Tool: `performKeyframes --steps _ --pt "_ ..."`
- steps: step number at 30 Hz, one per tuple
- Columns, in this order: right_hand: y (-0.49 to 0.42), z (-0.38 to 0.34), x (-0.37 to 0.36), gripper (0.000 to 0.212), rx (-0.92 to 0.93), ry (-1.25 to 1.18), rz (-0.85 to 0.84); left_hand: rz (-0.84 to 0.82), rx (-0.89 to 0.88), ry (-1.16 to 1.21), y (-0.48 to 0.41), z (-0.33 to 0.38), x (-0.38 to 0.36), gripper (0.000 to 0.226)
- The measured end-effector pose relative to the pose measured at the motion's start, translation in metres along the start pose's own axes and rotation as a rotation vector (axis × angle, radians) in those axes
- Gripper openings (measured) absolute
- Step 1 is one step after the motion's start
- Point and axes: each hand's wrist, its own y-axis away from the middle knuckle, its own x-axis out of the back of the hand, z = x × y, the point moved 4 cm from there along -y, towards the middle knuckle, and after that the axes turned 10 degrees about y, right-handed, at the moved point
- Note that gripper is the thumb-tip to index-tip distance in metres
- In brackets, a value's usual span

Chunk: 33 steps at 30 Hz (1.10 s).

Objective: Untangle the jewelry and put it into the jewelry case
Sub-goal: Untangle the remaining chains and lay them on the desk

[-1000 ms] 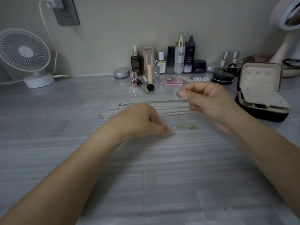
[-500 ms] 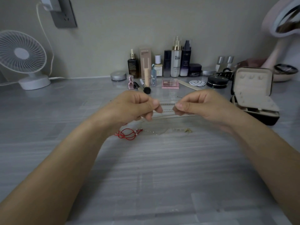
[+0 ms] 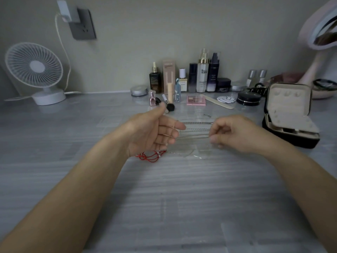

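Thin chain (image 3: 193,137) could snap
The left hand (image 3: 155,132) is open, chain draped over its fingers (image 3: 173,134); the right hand (image 3: 231,134) pinches it. A hard pull may break it.

I work from a single view, the head camera. It is wide-angle and looks forward and down from above and behind the grip. It sits close, so both forearms run in from the bottom corners. The right hand (image 3: 235,133) pinching the fine chain (image 3: 193,136) falls just right of frame centre, with the left hand (image 3: 153,132) just left of it. Beyond the grip the table (image 3: 164,198) runs to the wall (image 3: 182,24). The jewelry case (image 3: 290,114) lies right of the grip, and the fan (image 3: 33,65) far left.
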Motion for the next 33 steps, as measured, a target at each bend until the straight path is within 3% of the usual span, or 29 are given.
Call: performKeyframes --steps 4,10,13,15,17,22,27,33 --pt "-0.003 -0.006 0.024 0.014 -0.019 -0.315 0.214 0.081 -0.127 -0.215 -0.003 -0.005 0.002 0.020" --pt "-0.011 -0.043 0.060 0.021 0.070 -0.280 0.174 0.214 -0.229 -0.683 -0.006 -0.009 -0.005 0.013" --pt "-0.018 -0.062 0.070 0.021 0.094 -0.197 0.131 0.254 -0.274 -0.748 -0.005 -0.011 -0.009 0.013" --pt "-0.020 -0.075 0.075 0.019 0.113 -0.168 0.117 0.250 -0.376 -0.677 -0.004 -0.008 -0.014 0.017" --pt "-0.021 -0.088 0.079 0.014 0.131 -0.147 0.106 0.192 -0.481 -0.406 0.001 -0.001 -0.020 0.022" --pt "-0.022 -0.111 0.080 0.012 0.171 -0.044 0.078 -0.001 -0.529 0.114 0.009 0.009 -0.032 0.023" --pt "-0.021 -0.110 0.084 0.011 0.127 -0.060 0.118 0.009 -0.547 0.349 0.010 0.012 -0.026 0.014" --pt "-0.012 -0.076 0.103 0.009 -0.032 -0.215 0.280 0.031 -0.487 0.487 0.010 0.017 -0.015 0.013"
